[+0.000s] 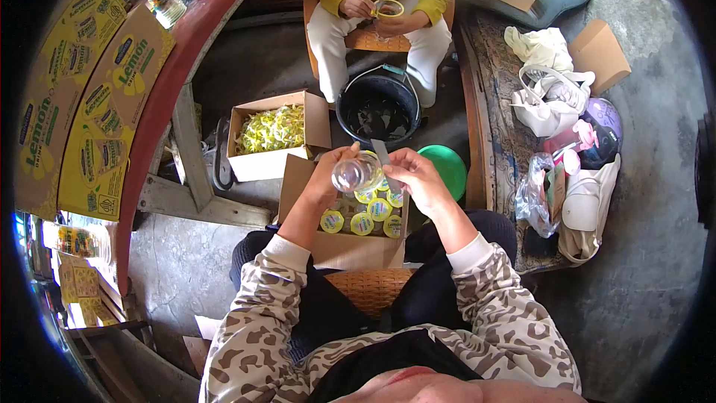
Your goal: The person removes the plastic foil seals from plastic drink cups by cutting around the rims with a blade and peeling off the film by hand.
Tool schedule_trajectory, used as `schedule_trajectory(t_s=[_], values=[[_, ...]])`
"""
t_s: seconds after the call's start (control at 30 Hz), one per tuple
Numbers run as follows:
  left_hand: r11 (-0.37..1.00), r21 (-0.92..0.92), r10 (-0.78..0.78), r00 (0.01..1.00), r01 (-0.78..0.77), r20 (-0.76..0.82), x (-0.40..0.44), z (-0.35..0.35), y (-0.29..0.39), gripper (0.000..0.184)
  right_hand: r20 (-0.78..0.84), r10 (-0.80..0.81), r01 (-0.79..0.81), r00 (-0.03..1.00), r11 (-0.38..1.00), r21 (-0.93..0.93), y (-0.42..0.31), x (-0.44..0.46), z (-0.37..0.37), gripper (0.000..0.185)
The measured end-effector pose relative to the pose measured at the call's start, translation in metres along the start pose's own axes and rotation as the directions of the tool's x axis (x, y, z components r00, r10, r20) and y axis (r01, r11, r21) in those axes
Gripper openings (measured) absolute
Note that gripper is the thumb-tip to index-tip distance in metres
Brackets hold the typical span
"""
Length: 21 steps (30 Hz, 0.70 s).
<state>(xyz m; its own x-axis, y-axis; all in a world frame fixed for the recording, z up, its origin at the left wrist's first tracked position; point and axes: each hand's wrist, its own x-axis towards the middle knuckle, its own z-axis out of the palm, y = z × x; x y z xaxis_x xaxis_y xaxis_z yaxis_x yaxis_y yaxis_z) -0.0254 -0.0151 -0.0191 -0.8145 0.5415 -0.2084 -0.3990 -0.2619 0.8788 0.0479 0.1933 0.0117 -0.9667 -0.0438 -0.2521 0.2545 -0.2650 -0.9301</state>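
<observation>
- Honestly, a light touch seems best here: the clear plastic cup (355,174) is held by the left hand (333,173), fingers curled around its side, above the carton of lidded cups (335,255).
- A flat grey strip (380,152), probably a blade, is pinched between thumb and fingers of the right hand (419,177), near the cup's rim; whether rim and strip are touching can't be told.
- If the rim is being worked, the strip is probably best kept shallow, with the cup turned bit by bit. Thin walls would likely be dented by a hard squeeze.
- Left fingertips should be kept out of the strip's path, since a slip looks like the main risk.
- Label-wise, "Lemon" can be read in big green letters on the nearer yellow carton (135,60) and again on the outer yellow carton (37,151). The blue brand badges are too small to be made out.
- "Lemon" also seems to be printed on some lids (362,224); the rest of the lid print can't be read.
- No writing can be made out on the black bucket (344,121) or the green basin (445,170).
</observation>
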Motion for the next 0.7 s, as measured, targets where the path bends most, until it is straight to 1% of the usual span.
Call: schedule_trajectory(t_s=[0.07, 0.1, 0.13, 0.17, 0.2, 0.23, 0.27, 0.3, 0.33, 0.37, 0.4, 0.43, 0.47, 0.5, 0.53, 0.57, 0.6, 0.63, 0.67, 0.7], values=[[0.99, 0.057, -0.129, 0.991, 0.131, -0.048, 0.005, -0.004, -0.004, 0.034, 0.008, 0.029, -0.029, 1.0, 1.0, 0.006, 0.006, 0.001, -0.001, 0.021], [0.989, 0.059, -0.131, 0.99, 0.133, -0.048, 0.005, -0.005, -0.006, 0.034, 0.018, 0.059, -0.059, 0.998, 0.998, 0.01, 0.006, 0.001, 0.001, 0.02], [0.994, 0.016, -0.111, 0.994, 0.111, -0.016, 0.005, -0.006, -0.007, 0.037, 0.018, 0.058, -0.058, 0.998, 0.998, 0.012, 0.009, 0.003, 0.001, 0.02], [0.996, -0.028, -0.088, 0.996, 0.088, 0.015, 0.006, -0.007, -0.008, 0.04, 0.004, 0.051, -0.051, 0.999, 0.994, 0.1, 0.014, 0.007, 0.0, 0.022], [0.996, -0.028, -0.087, 0.996, 0.087, 0.016, 0.003, 0.0, -0.004, 0.04, -0.01, 0.044, -0.041, 0.999, 0.982, 0.185, 0.017, 0.009, 0.0, 0.023], [0.991, -0.092, -0.098, 0.995, 0.096, -0.018, -0.002, 0.012, 0.005, 0.045, -0.011, 0.042, -0.039, 0.999, 0.982, 0.185, 0.013, 0.008, 0.001, 0.023], [0.982, -0.158, -0.111, 0.992, 0.102, -0.051, -0.005, 0.022, 0.007, 0.05, -0.037, 0.042, -0.029, 0.998, 0.951, 0.309, 0.009, 0.007, 0.003, 0.022], [0.982, -0.159, -0.111, 0.993, 0.101, -0.05, -0.006, 0.028, 0.004, 0.05, -0.063, 0.046, -0.015, 0.997, 0.904, 0.428, 0.006, 0.007, 0.004, 0.021], [0.979, -0.189, -0.075, 0.997, 0.071, -0.013, -0.007, 0.033, 0.0, 0.053, -0.049, 0.041, -0.012, 0.998, 0.869, 0.494, 0.014, 0.012, -0.005, 0.019], [0.974, -0.221, -0.037, 0.999, 0.041, 0.023, -0.009, 0.037, -0.004, 0.056, -0.049, 0.041, -0.012, 0.998, 0.87, 0.493, 0.017, 0.014, -0.007, 0.019], [0.97, -0.24, -0.025, 0.998, 0.039, 0.061, -0.007, 0.036, -0.011, 0.054, -0.07, 0.053, -0.01, 0.996, 0.866, 0.501, 0.018, 0.014, -0.007, 0.02], [0.97, -0.241, -0.025, 0.998, 0.039, 0.061, -0.006, 0.035, -0.017, 0.054, -0.092, 0.064, -0.008, 0.994, 0.861, 0.509, 0.018, 0.015, -0.007, 0.021], [0.964, -0.264, 0.023, 0.999, -0.012, 0.04, -0.004, 0.034, -0.024, 0.049, -0.093, 0.065, -0.008, 0.994, 0.861, 0.509, 0.018, 0.014, -0.007, 0.021], [0.956, -0.286, 0.07, 0.997, -0.062, 0.017, -0.005, 0.039, -0.022, 0.043, -0.109, 0.065, -0.005, 0.992, 0.879, 0.477, 0.017, 0.012, -0.005, 0.021], [0.954, -0.289, 0.071, 0.997, -0.077, -0.033, -0.008, 0.044, -0.012, 0.041, -0.124, 0.065, -0.003, 0.99, 0.896, 0.445, 0.017, 0.011, -0.004, 0.02], [0.954, -0.289, 0.07, 0.997, -0.077, -0.033, -0.006, 0.042, -0.011, 0.041, -0.124, 0.065, -0.003, 0.99, 0.895, 0.445, 0.019, 0.011, -0.003, 0.02], [0.934, -0.347, 0.052, 0.995, -0.08, -0.089, -0.005, 0.037, -0.008, 0.04, -0.213, -0.066, 0.117, 0.975, 0.965, 0.236, 0.019, 0.011, -0.002, 0.017], [0.911, -0.403, 0.03, 0.989, -0.087, -0.145, -0.005, 0.033, -0.007, 0.04, -0.269, -0.21, 0.221, 0.94, 0.975, 0.008, 0.02, 0.012, 0.0, 0.014], [0.892, -0.443, 0.015, 0.985, -0.09, -0.169, -0.003, 0.024, -0.011, 0.037, -0.312, -0.362, 0.282, 0.878, 0.92, -0.274, 0.019, 0.012, 0.001, 0.01], [0.893, -0.442, 0.015, 0.986, -0.089, -0.168, -0.002, 0.019, -0.012, 0.037, -0.314, -0.363, 0.283, 0.877, 0.919, -0.273, 0.016, 0.01, 0.002, 0.01]])
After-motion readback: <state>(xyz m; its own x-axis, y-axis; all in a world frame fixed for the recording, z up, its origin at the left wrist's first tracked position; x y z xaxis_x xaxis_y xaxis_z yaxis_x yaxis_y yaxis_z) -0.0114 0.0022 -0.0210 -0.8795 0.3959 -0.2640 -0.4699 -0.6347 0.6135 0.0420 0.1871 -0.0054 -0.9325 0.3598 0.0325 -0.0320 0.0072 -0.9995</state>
